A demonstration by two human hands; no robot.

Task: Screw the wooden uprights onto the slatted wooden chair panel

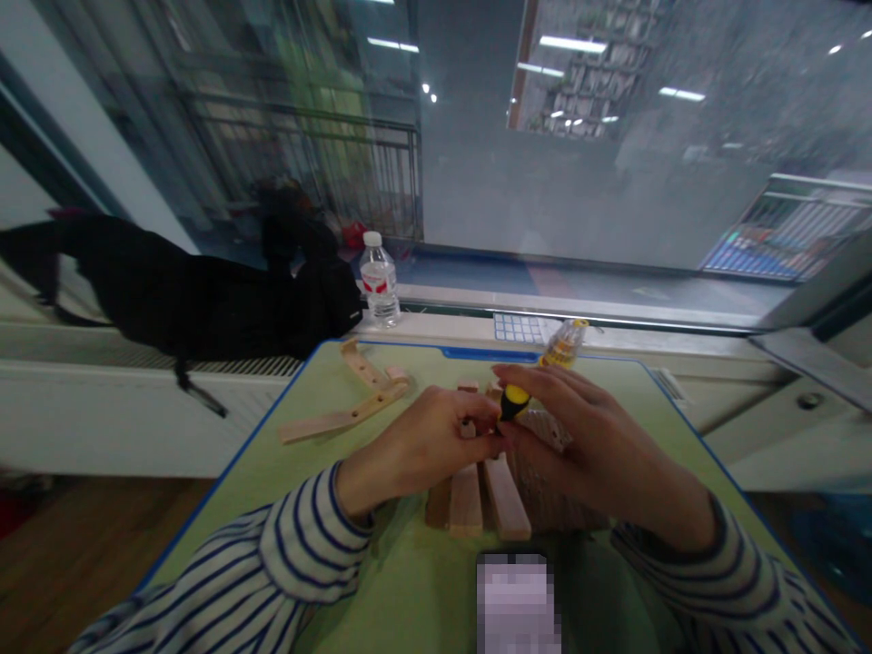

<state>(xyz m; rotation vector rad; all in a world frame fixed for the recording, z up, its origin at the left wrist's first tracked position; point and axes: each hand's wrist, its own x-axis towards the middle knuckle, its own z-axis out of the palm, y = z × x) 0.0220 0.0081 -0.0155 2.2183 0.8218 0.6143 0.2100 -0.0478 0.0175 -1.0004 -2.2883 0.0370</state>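
Note:
My right hand (586, 436) is closed around the handle of a yellow and black screwdriver (516, 400), which points down at the wooden pieces. My left hand (429, 445) pinches close to the screwdriver's lower end; whatever is between its fingertips is hidden. Beneath the hands, two pale wooden strips (466, 504) lie side by side on a brown, ridged piece (559, 500). To the left on the table, a jointed wooden piece with holes (361, 409) lies apart from both hands.
The light green table (259, 509) has a blue edge. At its far side stand a water bottle (380, 282) and a clear container with yellow contents (564, 342). A black bag (224, 300) lies on the sill at left. A pixelated rectangle (518, 604) shows at the bottom.

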